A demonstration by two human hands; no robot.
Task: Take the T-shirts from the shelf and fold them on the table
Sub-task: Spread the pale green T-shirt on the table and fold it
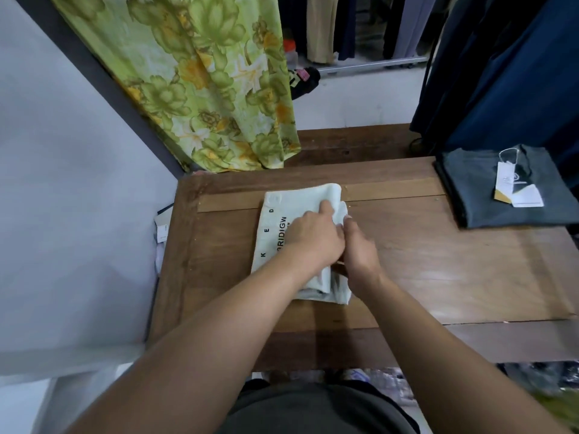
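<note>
Gray shirt (501,189) sits folded at table (438,277) far-right corner; our left hand (313,236) flat, right hand (360,249) pinching, mid-folding white shirt (282,214).

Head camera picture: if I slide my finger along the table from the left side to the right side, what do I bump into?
Bare table → white T-shirt with black letters → left hand resting on it → right hand at the shirt's right edge → folded grey T-shirt → its paper tag.

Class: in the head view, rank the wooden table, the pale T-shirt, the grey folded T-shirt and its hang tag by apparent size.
1. wooden table
2-3. pale T-shirt, grey folded T-shirt: too alike
4. hang tag
</note>
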